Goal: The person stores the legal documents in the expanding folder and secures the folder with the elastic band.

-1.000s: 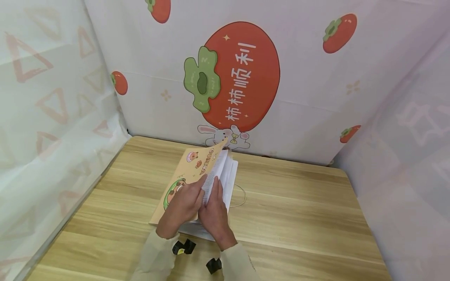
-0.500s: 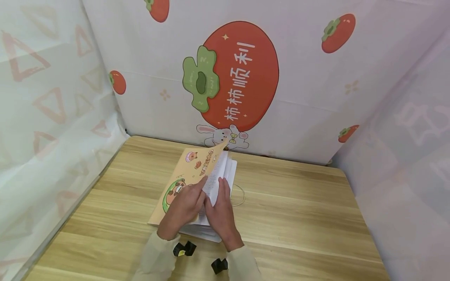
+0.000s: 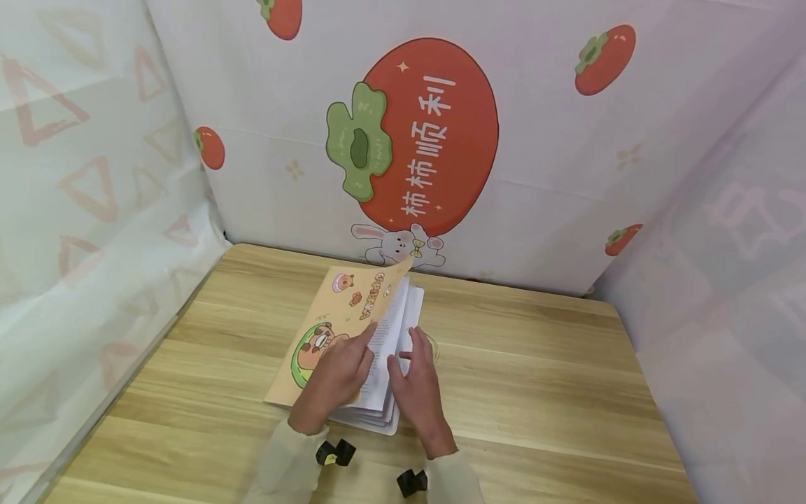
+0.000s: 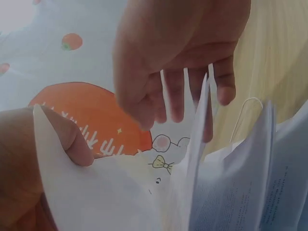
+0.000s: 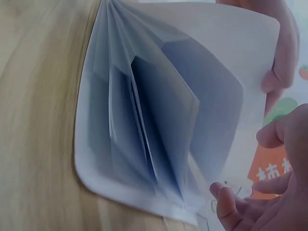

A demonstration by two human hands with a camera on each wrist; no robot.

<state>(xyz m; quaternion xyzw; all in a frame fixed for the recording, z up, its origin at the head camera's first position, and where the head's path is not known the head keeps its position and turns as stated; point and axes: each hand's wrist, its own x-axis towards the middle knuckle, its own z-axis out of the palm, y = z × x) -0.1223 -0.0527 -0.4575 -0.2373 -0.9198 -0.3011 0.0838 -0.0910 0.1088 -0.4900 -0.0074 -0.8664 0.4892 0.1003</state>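
A tan folder (image 3: 308, 308) with cartoon capybaras on its cover lies partly open on the table, printed sheets (image 3: 378, 378) in its fanned pockets. My left hand (image 3: 336, 374) pinches the cover's right edge and holds it raised; the left wrist view shows thumb and fingers on either side of the cover (image 4: 96, 192). Beside the right edge of the sheets is my right hand (image 3: 418, 388), its fingers loosely spread. In the right wrist view this hand (image 5: 274, 187) is apart from the pocket dividers (image 5: 159, 120) and holds nothing.
A thin elastic loop (image 3: 436, 348) sticks out from the folder's right side onto the wooden table (image 3: 535, 392). Behind the table hangs a white cloth (image 3: 541, 161) printed with persimmons. More cloth stands at left and right.
My right hand has let go of the sheets and moved right, its fingers spreading. The sheets and pockets have fanned open further. The left hand stays on the cover's edge.
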